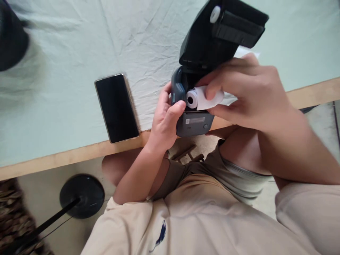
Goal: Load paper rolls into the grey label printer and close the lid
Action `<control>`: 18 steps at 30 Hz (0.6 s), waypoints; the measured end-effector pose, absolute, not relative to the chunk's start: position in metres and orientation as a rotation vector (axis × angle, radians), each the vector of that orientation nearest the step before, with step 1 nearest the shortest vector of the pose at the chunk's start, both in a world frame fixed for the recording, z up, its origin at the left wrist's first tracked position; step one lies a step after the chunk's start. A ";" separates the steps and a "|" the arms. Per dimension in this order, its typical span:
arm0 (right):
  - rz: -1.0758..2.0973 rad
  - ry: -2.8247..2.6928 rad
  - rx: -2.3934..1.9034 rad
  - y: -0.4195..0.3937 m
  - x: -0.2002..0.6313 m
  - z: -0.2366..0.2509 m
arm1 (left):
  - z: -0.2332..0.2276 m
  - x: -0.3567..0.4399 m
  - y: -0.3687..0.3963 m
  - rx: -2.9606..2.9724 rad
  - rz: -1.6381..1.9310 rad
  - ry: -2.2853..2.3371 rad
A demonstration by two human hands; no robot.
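A dark grey receipt printer [196, 124] is at the table's front edge, its black lid [209, 39] swung up and back. My left hand [168, 120] grips the printer's left side, thumb on the rim of the paper bay. A small white paper roll [191, 100] with a dark core hole sits at the mouth of the bay. From above and the right, my right hand [247, 92] pinches the roll's paper between thumb and fingers. Its fingers hide part of the roll and the bay's right side. A white roller end shows on the raised lid.
A phone [117, 108] with a dark screen lies left of the printer. A black object [12, 37] stands at the upper left of the pale cloth-covered table [66, 117]. A black round stand base [82, 195] is on the floor below. White paper [245, 52] shows behind my right hand.
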State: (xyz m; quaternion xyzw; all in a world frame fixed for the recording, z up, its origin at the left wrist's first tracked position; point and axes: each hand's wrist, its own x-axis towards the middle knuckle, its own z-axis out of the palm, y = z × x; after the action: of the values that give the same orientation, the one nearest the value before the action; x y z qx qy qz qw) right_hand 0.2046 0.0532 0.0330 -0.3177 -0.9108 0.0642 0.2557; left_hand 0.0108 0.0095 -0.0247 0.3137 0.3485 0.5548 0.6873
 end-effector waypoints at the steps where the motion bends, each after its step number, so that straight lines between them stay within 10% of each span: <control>1: 0.139 -2.467 -0.868 0.053 0.205 0.032 | -0.025 0.010 0.009 0.702 1.244 0.777; 18: 0.116 -2.337 -0.623 0.038 0.185 0.024 | -0.023 0.005 0.009 0.657 1.236 0.747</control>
State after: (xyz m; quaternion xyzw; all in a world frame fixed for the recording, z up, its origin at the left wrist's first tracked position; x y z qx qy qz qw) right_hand 0.1846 0.0378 0.0242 -0.2407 -0.9032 0.0449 0.3524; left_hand 0.0050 0.0085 -0.0226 0.2950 0.3356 0.5550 0.7016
